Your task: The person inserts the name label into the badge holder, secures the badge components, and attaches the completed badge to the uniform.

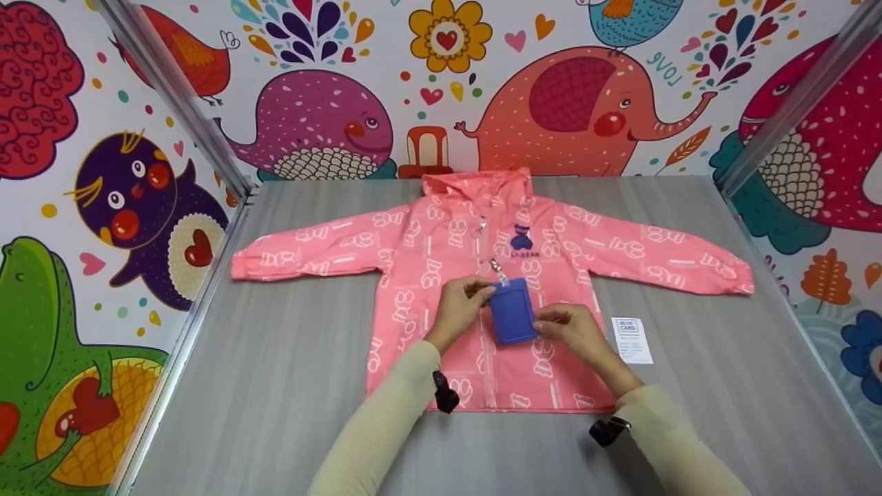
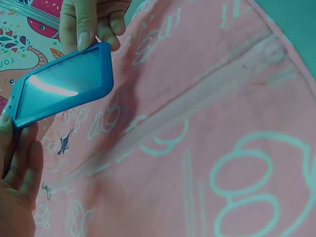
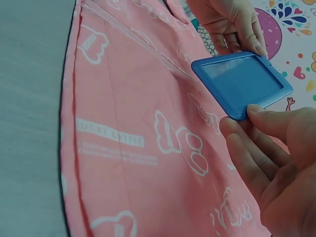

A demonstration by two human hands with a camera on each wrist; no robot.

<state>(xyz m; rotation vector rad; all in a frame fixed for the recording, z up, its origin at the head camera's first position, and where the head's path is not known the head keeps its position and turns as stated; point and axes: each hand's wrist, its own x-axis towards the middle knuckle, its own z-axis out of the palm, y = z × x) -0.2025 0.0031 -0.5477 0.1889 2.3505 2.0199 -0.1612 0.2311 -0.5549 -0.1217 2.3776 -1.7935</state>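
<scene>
Over the table (image 1: 275, 358), my left hand (image 1: 460, 306) pinches the badge holder (image 1: 512, 312) at ten o'clock, right hand (image 1: 577, 332) at four, probably for steadiness.

Two arms in pale sleeves reach in from the near side, the left arm (image 1: 379, 424) slanting right and the right arm (image 1: 679, 437) slanting left. The left hand (image 1: 460, 306) sits slightly farther than the right hand (image 1: 577, 332); each pinches between thumb and bent fingers.
</scene>
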